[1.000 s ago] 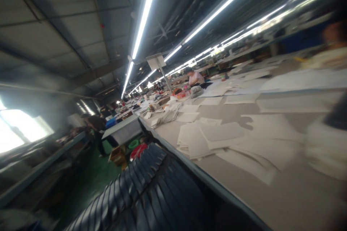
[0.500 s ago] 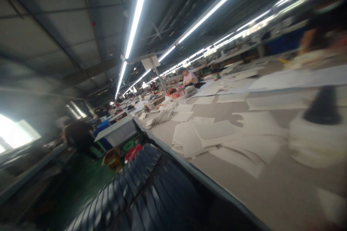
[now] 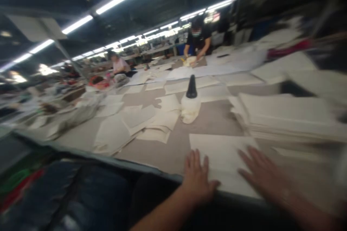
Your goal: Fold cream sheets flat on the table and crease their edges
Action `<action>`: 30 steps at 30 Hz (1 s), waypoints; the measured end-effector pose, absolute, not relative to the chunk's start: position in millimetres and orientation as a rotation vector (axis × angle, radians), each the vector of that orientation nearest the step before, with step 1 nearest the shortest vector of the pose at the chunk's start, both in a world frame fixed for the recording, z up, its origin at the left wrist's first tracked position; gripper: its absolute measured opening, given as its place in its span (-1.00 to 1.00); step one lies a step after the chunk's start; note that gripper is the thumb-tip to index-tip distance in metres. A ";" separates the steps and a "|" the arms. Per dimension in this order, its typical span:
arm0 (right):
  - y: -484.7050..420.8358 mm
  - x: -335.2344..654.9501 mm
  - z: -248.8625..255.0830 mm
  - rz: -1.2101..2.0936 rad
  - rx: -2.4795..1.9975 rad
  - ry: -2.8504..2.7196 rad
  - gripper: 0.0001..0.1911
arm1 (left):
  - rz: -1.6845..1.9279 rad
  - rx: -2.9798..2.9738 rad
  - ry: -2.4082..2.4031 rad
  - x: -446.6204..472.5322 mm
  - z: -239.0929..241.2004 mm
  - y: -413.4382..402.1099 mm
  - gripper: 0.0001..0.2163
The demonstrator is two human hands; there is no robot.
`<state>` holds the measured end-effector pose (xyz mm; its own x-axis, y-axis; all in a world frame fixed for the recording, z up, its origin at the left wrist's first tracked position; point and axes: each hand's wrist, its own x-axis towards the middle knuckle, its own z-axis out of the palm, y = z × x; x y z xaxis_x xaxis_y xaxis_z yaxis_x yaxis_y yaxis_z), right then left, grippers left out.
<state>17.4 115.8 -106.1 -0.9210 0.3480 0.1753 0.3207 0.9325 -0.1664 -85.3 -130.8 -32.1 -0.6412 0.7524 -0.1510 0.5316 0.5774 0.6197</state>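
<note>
A cream-white flat sheet (image 3: 225, 155) lies near the table's front edge. My left hand (image 3: 198, 175) rests over its left side with the fingers stretched forward and spread. Over the sheet's right side, my right hand (image 3: 267, 173) is also flat with fingers apart, somewhat blurred. Nothing is held in either hand. Beyond the sheet stands a whitish bottle with a black cone-shaped top (image 3: 192, 88), its lower part wrapped or crumpled-looking. Whether the sheet is paper or fabric I cannot tell.
Thick stacks of cream sheets (image 3: 287, 115) lie to the right, with loose cut pieces (image 3: 112, 133) to the left. Dark folded pieces (image 3: 100, 187) sit below the table's edge (image 3: 108, 158). Two people (image 3: 199, 41) work across the table.
The view has swung right and down, away from the aisle and ceiling. Both my hands are now in sight, spread on a cream sheet. The bottle appears nearer the middle.
</note>
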 end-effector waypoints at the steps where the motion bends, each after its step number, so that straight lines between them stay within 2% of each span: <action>1: 117.0 20.7 -104.1 0.182 -0.491 -2.978 -0.32 | 0.963 0.906 2.362 -91.1 -33.0 -130.0 -0.26; 2: 116.8 21.3 -102.1 0.170 -0.522 -3.025 -0.30 | 1.221 0.678 2.277 -98.2 -33.5 -129.9 -0.28; 5: 113.3 17.1 -95.2 0.194 -0.537 -3.083 -0.30 | 1.379 0.422 2.134 -123.7 -30.1 -133.9 -0.37; 11: 109.9 19.4 -82.4 0.269 -0.547 -3.097 -0.29 | 1.432 0.169 1.894 -143.7 -15.7 -142.9 -0.45; 15: 110.8 21.3 -79.9 0.306 -0.522 -3.082 -0.29 | 1.489 0.200 1.802 -137.4 -22.7 -135.5 -0.47; 19: 114.0 20.0 -84.3 0.379 -0.471 -3.017 -0.30 | 1.501 0.237 1.796 -133.8 -33.6 -127.1 -0.60; 25: 139.7 17.8 -86.8 0.623 -0.794 -2.599 -0.33 | 1.640 0.212 1.800 -128.3 -30.7 -126.5 -0.67; 30: 157.5 24.9 -67.7 1.087 -1.025 -2.455 -0.45 | 1.749 0.172 1.694 -128.4 -28.0 -132.3 -0.68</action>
<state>24.9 157.5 -67.7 -0.7148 0.6983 -0.0392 0.4983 0.4691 -0.7291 -128.4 -132.3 -28.0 -0.7556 0.5484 -0.3582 -0.3755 0.0855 0.9229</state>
